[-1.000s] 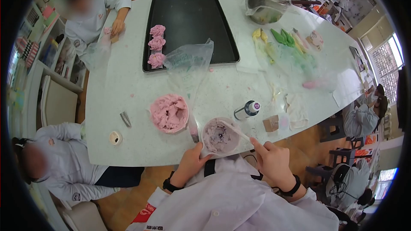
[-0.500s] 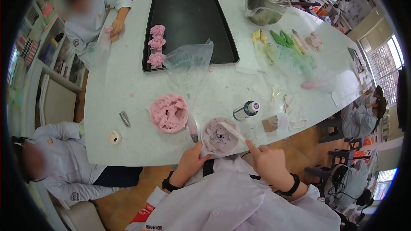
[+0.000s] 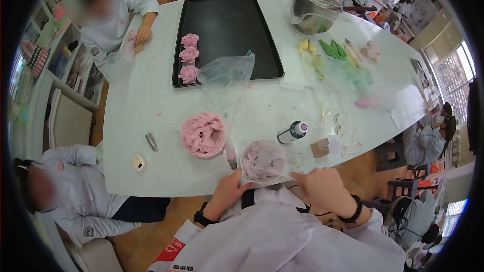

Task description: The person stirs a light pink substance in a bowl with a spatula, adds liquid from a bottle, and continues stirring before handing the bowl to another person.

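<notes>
A bowl (image 3: 242, 160) of pale greyish-lilac cream (image 3: 263, 161) stands at the table's near edge. My left hand (image 3: 230, 190) is closed on the bowl's near left rim, thumb against the side. In my right hand (image 3: 323, 187) is the handle of a pale spatula (image 3: 284, 177); it slants low over the bowl's near right rim, and its blade is hard to make out against the cream. Left of this bowl sits one of pink cream (image 3: 202, 135), with a piping bag's metal tip (image 3: 231, 160) between them. A small dark bottle with a white cap (image 3: 292, 132) stands behind to the right.
A black baking tray (image 3: 232, 35) holds pink piped flowers (image 3: 189, 55), with a clear plastic bag (image 3: 227, 73) over its near edge. Coloured piping bags (image 3: 335, 50) lie at right near a plastic-covered pot (image 3: 315, 10). A small wooden block (image 3: 319, 148) sits nearby. Two people are at the left.
My right hand has moved right and slightly down, drawing the spatula lower toward the bowl's near rim. Dark spots in the cream no longer show. My left hand stays on the bowl.
</notes>
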Demonstrator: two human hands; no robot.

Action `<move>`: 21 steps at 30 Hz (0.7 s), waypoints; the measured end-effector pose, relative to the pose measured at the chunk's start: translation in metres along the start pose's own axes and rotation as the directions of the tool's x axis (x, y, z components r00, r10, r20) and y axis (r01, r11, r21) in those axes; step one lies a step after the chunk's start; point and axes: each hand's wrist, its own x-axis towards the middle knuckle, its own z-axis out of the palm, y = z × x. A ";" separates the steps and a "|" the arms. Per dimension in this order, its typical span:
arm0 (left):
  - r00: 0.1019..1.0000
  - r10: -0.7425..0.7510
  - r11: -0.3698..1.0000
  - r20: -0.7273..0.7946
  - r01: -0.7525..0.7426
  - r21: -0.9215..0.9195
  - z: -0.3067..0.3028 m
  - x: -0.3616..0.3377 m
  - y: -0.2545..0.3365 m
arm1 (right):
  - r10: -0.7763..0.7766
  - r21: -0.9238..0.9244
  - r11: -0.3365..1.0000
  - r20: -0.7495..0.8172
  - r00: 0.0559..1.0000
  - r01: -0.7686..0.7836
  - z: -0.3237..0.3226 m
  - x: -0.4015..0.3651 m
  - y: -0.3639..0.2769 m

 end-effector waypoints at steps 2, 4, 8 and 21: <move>1.000 0.016 1.000 0.004 -0.016 -0.006 0.001 -0.001 -0.001 | 0.087 -0.156 0.984 -0.009 0.996 -0.088 0.022 0.012 -0.008; 0.999 -0.036 0.999 0.002 0.036 -0.018 0.000 -0.001 0.000 | 0.083 -0.121 0.988 -0.079 0.993 -0.092 0.043 0.023 -0.006; 0.999 -0.049 0.997 -0.019 0.048 -0.066 -0.007 0.002 -0.003 | -0.010 0.503 0.844 -0.336 0.942 0.189 0.026 0.034 -0.001; 0.973 0.027 0.997 -0.227 -0.043 -0.067 0.010 0.004 -0.010 | 0.258 0.909 0.171 -0.414 0.873 0.381 0.093 0.092 -0.022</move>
